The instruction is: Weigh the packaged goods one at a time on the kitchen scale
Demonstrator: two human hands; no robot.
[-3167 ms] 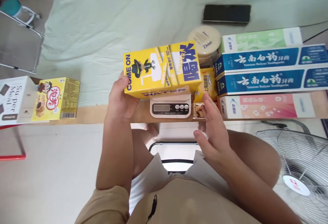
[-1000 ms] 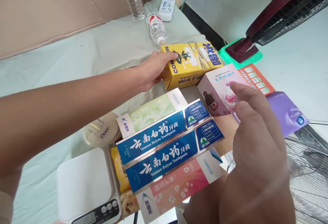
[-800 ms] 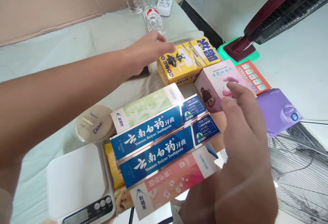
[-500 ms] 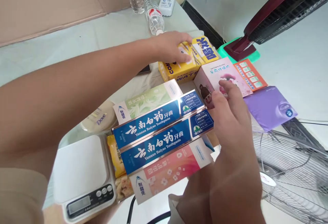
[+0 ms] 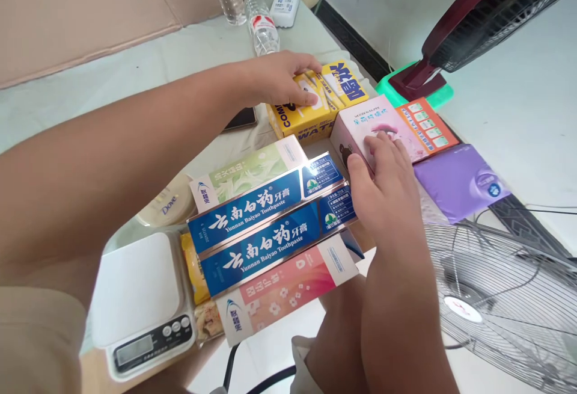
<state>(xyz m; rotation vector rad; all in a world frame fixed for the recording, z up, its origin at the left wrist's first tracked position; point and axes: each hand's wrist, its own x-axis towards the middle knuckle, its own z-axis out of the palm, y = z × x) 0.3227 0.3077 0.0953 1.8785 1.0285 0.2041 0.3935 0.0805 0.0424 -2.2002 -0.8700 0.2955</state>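
My left hand (image 5: 277,78) reaches across the table and lies over the top of a yellow "COME ON WATER" box (image 5: 345,84), fingers curled at its far edge and thumb on its top. To its right stands a pink and white box (image 5: 356,124). My right hand (image 5: 383,186) covers that box's near end, fingers on top and thumb at its near left corner. An orange printed card (image 5: 426,126) lies against the pink box's right side, with a purple soft pack (image 5: 460,180) beside it.
Toothpaste boxes lie side by side near me: a green one (image 5: 252,171), two blue ones (image 5: 250,212) and a pink one (image 5: 279,292). A white kitchen scale (image 5: 139,289) and a Dove jar (image 5: 166,204) sit at the left. Water bottles (image 5: 261,27) stand at the back, a floor fan (image 5: 496,298) at lower right.
The yellow box went from the scale to the table's right end. My left hand lifted off it, then settled on its top. My right hand came down onto the pink box.
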